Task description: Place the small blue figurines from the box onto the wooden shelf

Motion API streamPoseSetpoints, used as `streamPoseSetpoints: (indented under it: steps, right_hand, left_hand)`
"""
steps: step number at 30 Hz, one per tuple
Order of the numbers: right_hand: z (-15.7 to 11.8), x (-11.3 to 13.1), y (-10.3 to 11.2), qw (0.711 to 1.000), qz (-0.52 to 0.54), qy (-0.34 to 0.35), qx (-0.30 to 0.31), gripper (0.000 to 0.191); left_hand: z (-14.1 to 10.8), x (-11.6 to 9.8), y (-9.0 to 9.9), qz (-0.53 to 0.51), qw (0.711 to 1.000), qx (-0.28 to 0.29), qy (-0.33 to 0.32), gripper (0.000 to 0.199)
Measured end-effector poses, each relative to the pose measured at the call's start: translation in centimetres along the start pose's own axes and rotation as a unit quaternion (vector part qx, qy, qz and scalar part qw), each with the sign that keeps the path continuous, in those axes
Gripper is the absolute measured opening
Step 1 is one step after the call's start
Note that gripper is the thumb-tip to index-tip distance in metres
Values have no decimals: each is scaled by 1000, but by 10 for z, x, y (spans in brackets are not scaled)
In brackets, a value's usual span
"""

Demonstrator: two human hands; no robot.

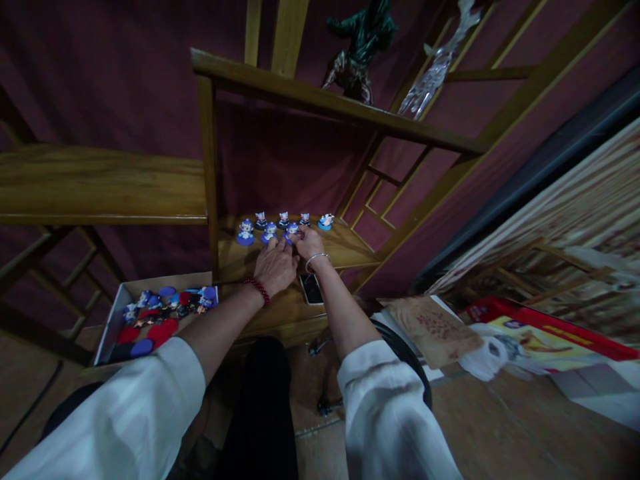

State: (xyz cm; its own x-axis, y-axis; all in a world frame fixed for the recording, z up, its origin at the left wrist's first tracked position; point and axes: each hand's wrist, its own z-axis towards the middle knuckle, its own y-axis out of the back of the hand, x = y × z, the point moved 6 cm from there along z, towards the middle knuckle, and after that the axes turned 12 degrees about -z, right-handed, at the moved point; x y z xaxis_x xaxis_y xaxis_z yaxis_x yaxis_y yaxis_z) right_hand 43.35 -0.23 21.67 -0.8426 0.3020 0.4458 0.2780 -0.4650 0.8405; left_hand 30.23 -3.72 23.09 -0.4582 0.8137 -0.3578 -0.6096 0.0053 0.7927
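Observation:
On the low wooden shelf, small toy figurines stand in two rows. The nearer row has a purple-and-white figurine on the left, a similar one in the middle, and a third toy figurine on the right. My right hand, with a bangle at the wrist, has its fingers closed on this third figurine's right side. My left hand, wearing a red bead bracelet, curls its fingers at the same figurine's purple base; its fingertips are partly hidden. Behind are dark-based figurines and a blue-based one.
An open box of more figurines and red and blue discs lies at lower left. A phone rests below my hands. Above, a dark statue and a clear ornament stand on the upper shelf. Packaging lies at right.

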Motion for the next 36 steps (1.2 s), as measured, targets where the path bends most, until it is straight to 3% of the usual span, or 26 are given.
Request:
streamPoseSetpoints:
  steps: [17, 29, 36]
  right_hand:
    - [5, -3, -5, 1000, 9, 18, 17, 13]
    - [7, -8, -8, 999, 41, 21, 28, 22]
    - [5, -8, -5, 999, 33, 15, 30, 22]
  left_hand:
    - [-1, 1, -1, -28, 1000, 14, 2, 32]
    - [0, 2, -2, -39, 999, 35, 7, 34]
    - [0, 3, -2, -37, 999, 19, -6, 33]
